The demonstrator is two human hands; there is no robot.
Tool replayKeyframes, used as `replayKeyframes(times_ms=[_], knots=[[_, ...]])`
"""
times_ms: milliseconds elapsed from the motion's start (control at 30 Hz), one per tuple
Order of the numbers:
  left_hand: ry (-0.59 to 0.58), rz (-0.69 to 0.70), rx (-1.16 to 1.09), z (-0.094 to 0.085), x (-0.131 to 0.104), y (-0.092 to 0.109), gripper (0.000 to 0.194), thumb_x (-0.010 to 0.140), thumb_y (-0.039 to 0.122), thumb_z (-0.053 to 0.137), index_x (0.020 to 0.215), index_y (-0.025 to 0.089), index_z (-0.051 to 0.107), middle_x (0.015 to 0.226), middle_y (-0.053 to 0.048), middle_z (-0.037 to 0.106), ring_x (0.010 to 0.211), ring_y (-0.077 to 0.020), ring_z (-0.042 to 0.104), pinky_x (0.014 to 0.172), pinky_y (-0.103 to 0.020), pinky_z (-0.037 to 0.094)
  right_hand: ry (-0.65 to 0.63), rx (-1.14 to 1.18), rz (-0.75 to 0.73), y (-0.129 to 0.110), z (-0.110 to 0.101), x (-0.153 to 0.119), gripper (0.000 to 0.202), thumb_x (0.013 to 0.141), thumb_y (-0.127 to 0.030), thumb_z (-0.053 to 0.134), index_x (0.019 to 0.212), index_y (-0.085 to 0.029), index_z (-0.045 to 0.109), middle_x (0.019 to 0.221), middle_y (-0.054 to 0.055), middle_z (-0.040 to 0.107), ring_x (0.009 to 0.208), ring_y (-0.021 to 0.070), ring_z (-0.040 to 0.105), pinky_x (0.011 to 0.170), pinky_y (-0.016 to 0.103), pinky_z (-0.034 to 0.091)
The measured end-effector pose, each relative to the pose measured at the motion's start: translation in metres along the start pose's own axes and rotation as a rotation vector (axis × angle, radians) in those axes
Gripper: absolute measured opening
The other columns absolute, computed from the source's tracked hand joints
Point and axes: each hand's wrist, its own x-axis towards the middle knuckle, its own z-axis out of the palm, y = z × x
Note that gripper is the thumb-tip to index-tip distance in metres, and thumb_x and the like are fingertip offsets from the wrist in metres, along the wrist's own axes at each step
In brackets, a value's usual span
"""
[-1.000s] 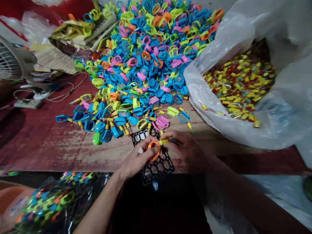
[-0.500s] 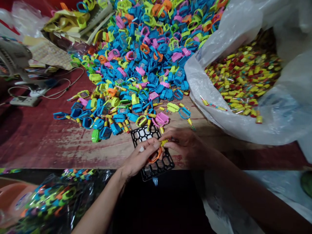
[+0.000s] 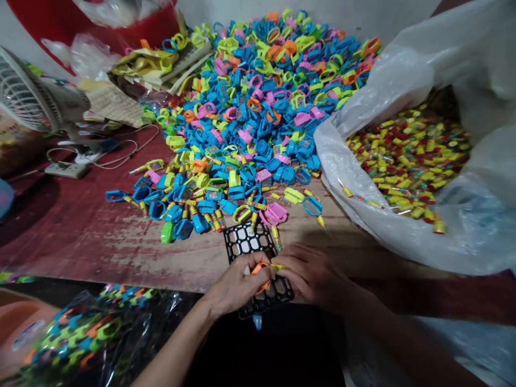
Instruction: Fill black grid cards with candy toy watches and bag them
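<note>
My left hand (image 3: 236, 285) is closed around an orange toy watch (image 3: 263, 267), its fingers and thumb covering part of the band. Against it, my right hand (image 3: 310, 274) pinches a small yellow tube (image 3: 277, 266) that meets the orange watch between my fingertips. Whether the tube is inside the watch or only touching it, I cannot tell. Both hands are over a black plastic grid tray (image 3: 287, 293), which sticks out past the table's front edge. Just beyond my right fingers lies a yellow-capped candy tube (image 3: 276, 236). A pink toy watch (image 3: 274, 214) rests behind the tray.
A large pile of coloured toy watches (image 3: 242, 123) covers the table's back. On the right, a white plastic bag (image 3: 334, 161) holds many yellow-and-red tubes (image 3: 407, 161). A fan (image 3: 60, 102) and power strip (image 3: 66, 170) stand left. Below the edge is a bag of watches (image 3: 76, 333).
The view has tilted up, so everything sits lower and further right. The orange watch has turned in my left hand, its loop less visible, and my hands are closer together around the yellow tube.
</note>
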Motion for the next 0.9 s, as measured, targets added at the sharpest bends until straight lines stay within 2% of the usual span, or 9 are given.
replayKeyframes(times_ms=[100, 167, 267, 333, 400, 567, 733, 900], knots=[[0.052, 0.017, 0.169, -0.010, -0.005, 0.006, 0.024, 0.087, 0.040, 0.056, 0.082, 0.017, 0.058, 0.070, 0.003, 0.056, 0.062, -0.0106, 0.048, 0.056, -0.020, 0.036, -0.003, -0.236, -0.043, 0.001, 0.009, 0.003, 0.025, 0.095, -0.010, 0.044, 0.112, -0.008, 0.062, 0.089, 0.010, 0.065, 0.082, 0.0212, 0.058, 0.075, 0.037, 0.048], [0.081, 0.041, 0.220, -0.017, -0.010, 0.008, 0.026, 0.086, 0.044, 0.059, 0.093, 0.019, 0.061, 0.079, 0.001, 0.061, 0.070, -0.0133, 0.054, 0.059, -0.021, 0.040, 0.002, -0.307, -0.062, 0.001, 0.013, 0.007, 0.027, 0.094, -0.008, 0.044, 0.115, -0.008, 0.061, 0.088, 0.009, 0.065, 0.084, 0.0224, 0.056, 0.080, 0.039, 0.045], [0.089, 0.078, 0.176, -0.027, -0.018, 0.008, 0.040, 0.083, 0.044, 0.066, 0.115, 0.023, 0.056, 0.096, 0.000, 0.065, 0.085, -0.0168, 0.060, 0.070, -0.024, 0.046, 0.011, -0.384, -0.020, -0.002, 0.015, 0.013, 0.022, 0.094, -0.012, 0.050, 0.109, -0.013, 0.065, 0.094, 0.009, 0.066, 0.093, 0.0243, 0.053, 0.086, 0.041, 0.040], [0.057, 0.114, 0.118, -0.031, -0.021, 0.005, 0.043, 0.082, 0.041, 0.068, 0.119, 0.024, 0.054, 0.101, -0.001, 0.065, 0.091, -0.0172, 0.060, 0.078, -0.027, 0.048, 0.001, -0.433, 0.028, -0.006, 0.016, 0.016, 0.017, 0.093, -0.015, 0.055, 0.105, -0.016, 0.066, 0.095, 0.008, 0.065, 0.092, 0.0246, 0.051, 0.084, 0.041, 0.037], [0.040, 0.144, 0.058, -0.033, -0.022, 0.000, 0.041, 0.082, 0.039, 0.069, 0.116, 0.023, 0.054, 0.100, -0.001, 0.064, 0.092, -0.0168, 0.060, 0.081, -0.027, 0.048, -0.019, -0.448, 0.051, -0.008, 0.016, 0.018, 0.016, 0.093, -0.017, 0.056, 0.106, -0.017, 0.066, 0.092, 0.007, 0.064, 0.089, 0.0237, 0.050, 0.080, 0.040, 0.035], [0.146, 0.201, 0.044, -0.025, -0.019, -0.009, 0.040, 0.080, 0.036, 0.072, 0.113, 0.023, 0.054, 0.091, 0.001, 0.064, 0.080, -0.0148, 0.059, 0.072, -0.026, 0.047, -0.028, -0.405, 0.037, -0.010, 0.020, 0.021, 0.018, 0.096, -0.016, 0.051, 0.108, -0.015, 0.064, 0.086, 0.006, 0.062, 0.084, 0.0219, 0.051, 0.078, 0.038, 0.034], [0.241, 0.212, 0.038, -0.020, -0.016, -0.012, 0.019, 0.084, 0.030, 0.066, 0.095, 0.021, 0.054, 0.079, 0.004, 0.058, 0.069, -0.0105, 0.053, 0.067, -0.022, 0.044, -0.010, -0.367, -0.001, -0.010, 0.020, 0.022, 0.020, 0.097, -0.012, 0.046, 0.105, -0.011, 0.064, 0.085, 0.007, 0.062, 0.080, 0.0205, 0.056, 0.078, 0.037, 0.034], [0.204, 0.225, 0.076, -0.023, -0.011, -0.012, 0.013, 0.083, 0.024, 0.062, 0.084, 0.019, 0.050, 0.073, 0.005, 0.050, 0.065, -0.0092, 0.046, 0.060, -0.021, 0.038, 0.012, -0.341, 0.001, -0.011, 0.024, 0.019, 0.021, 0.096, -0.012, 0.046, 0.106, -0.012, 0.064, 0.085, 0.007, 0.064, 0.081, 0.0198, 0.058, 0.079, 0.037, 0.034]])
